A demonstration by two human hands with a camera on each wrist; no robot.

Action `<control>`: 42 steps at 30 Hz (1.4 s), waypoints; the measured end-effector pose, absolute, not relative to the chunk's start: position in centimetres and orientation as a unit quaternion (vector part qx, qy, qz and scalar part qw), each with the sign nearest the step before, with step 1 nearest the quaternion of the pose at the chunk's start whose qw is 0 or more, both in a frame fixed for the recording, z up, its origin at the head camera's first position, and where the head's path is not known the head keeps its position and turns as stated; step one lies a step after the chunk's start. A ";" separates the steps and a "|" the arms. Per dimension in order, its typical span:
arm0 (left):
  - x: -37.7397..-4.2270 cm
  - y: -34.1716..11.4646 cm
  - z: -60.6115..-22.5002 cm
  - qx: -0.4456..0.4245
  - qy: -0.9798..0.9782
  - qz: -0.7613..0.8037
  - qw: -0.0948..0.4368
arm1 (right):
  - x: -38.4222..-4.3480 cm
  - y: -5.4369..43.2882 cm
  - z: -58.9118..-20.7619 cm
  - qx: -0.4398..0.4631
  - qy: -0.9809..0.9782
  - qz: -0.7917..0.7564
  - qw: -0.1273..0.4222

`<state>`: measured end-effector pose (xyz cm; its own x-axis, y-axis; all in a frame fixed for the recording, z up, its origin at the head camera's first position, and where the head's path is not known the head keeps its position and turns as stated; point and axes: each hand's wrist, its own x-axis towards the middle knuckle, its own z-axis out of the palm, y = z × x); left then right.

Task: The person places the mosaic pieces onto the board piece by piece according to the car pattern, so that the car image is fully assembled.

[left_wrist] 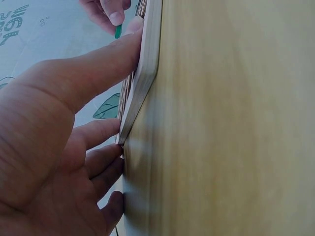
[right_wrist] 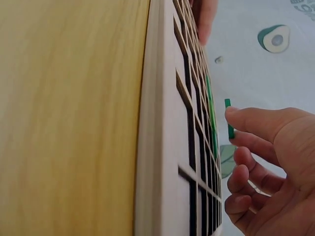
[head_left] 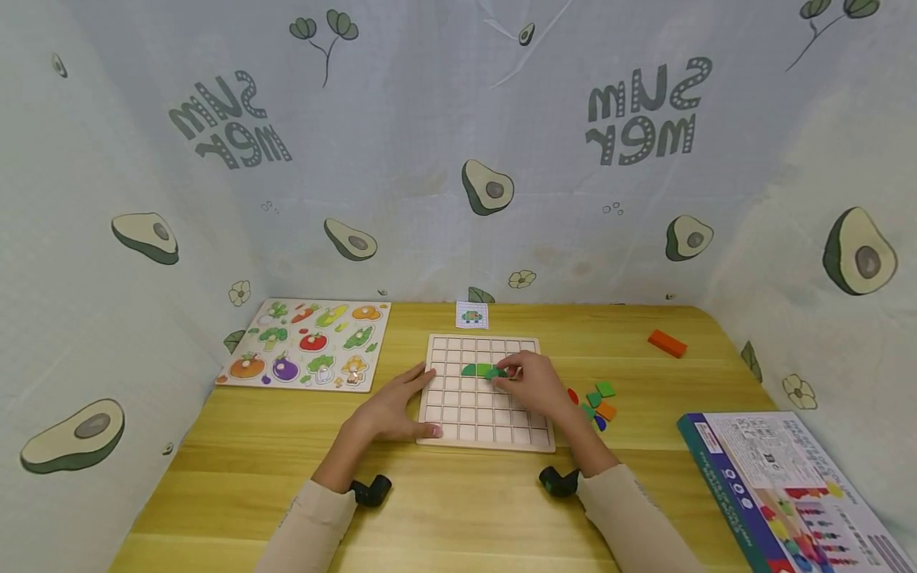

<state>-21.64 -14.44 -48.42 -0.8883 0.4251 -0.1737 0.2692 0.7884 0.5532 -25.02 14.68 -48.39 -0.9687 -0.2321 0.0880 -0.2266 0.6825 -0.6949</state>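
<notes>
A pale wooden grid board (head_left: 448, 410) lies on the table in front of me. My left hand (head_left: 390, 407) steadies its left side, the thumb (left_wrist: 110, 61) laid over the edge and the extended fingers along the side. Over the upper middle of the grid, my right hand (head_left: 533, 385) pinches a thin green piece (right_wrist: 231, 130) between thumb and forefinger, on edge above the board in the right wrist view. A dark green rounded piece (head_left: 469, 370) and a light green square (head_left: 483, 369) sit in neighbouring cells, partly beside the held piece.
Several loose coloured pieces (head_left: 606, 411) lie just right of the board. Behind it is a small picture card (head_left: 472, 316). A vegetable puzzle (head_left: 299, 324) is at back left, an orange block (head_left: 667, 344) at back right and a printed box (head_left: 759, 458) at front right.
</notes>
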 end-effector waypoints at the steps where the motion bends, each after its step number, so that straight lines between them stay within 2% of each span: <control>1: -21.6 -14.4 -48.4 0.185 0.934 0.267 0.146 | -25.0 14.4 -48.4 -0.126 0.917 -0.379 0.004; 21: -21.8 -14.6 -48.5 0.185 0.937 0.258 0.148 | -25.6 9.5 -48.8 -0.162 0.908 -0.386 0.018; 42: -21.9 -14.7 -48.6 0.188 0.936 0.257 0.151 | -25.2 8.4 -48.6 -0.148 0.925 -0.346 0.046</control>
